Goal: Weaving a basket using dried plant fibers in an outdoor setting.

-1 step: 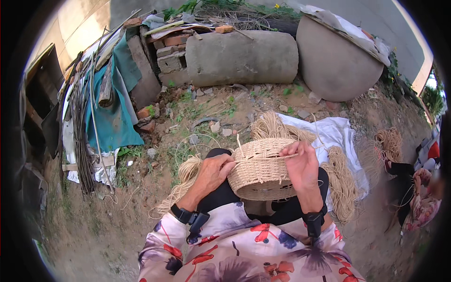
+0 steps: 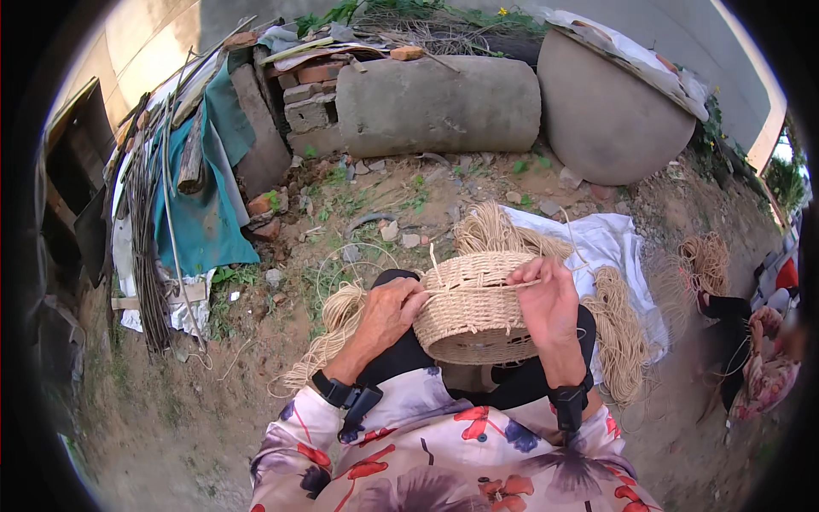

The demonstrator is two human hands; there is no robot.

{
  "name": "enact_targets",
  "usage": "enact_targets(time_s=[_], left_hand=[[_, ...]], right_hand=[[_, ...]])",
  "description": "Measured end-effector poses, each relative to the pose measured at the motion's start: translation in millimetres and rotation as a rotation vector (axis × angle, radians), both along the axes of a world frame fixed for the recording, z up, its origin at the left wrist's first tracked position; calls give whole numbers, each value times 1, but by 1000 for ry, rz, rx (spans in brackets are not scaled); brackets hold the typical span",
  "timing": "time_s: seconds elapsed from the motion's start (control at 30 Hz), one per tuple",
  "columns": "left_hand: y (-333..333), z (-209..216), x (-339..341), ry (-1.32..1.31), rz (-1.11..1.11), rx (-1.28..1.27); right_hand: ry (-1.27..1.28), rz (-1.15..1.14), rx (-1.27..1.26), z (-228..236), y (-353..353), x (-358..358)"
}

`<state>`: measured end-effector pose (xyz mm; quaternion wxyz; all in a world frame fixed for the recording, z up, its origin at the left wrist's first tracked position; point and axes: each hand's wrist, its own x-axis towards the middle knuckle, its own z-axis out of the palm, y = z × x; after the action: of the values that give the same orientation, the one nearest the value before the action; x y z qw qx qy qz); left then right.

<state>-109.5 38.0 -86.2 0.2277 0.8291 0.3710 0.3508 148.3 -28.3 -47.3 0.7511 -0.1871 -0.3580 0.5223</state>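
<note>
A round basket [image 2: 473, 322] of pale twisted straw cord rests on its side across my lap, between my knees. Along its upper side runs a strand of cord [image 2: 469, 289]. My left hand [image 2: 386, 314] is closed at the basket's left edge, thumb and fingers pinching that strand. At the upper right, my right hand [image 2: 550, 309] pinches cord between thumb and fingertips, close against the weave. A short loose cord end sticks up from the basket's far left rim. My fingers partly hide the cord where they grip it.
Cord bundles lie beyond the basket [image 2: 503, 229], by my left leg [image 2: 341, 311] and on a white sheet [image 2: 627, 243] to the right. Farther right sits another person [image 2: 763, 350] near another cord bundle [image 2: 705, 260]. Concrete cylinder [image 2: 439, 107], large rounded vessel [image 2: 614, 107] and teal cloth [image 2: 200, 213] stand behind.
</note>
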Motion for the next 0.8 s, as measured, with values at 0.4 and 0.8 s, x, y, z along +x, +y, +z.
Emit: enact_targets(time_s=[0.4, 0.8], left_hand=[[-47, -199, -435, 445, 1360, -287], [4, -69, -118, -174, 380, -145]], right_hand=[[-193, -322, -99, 0, -56, 82], [-1646, -593, 321, 23, -13, 2]])
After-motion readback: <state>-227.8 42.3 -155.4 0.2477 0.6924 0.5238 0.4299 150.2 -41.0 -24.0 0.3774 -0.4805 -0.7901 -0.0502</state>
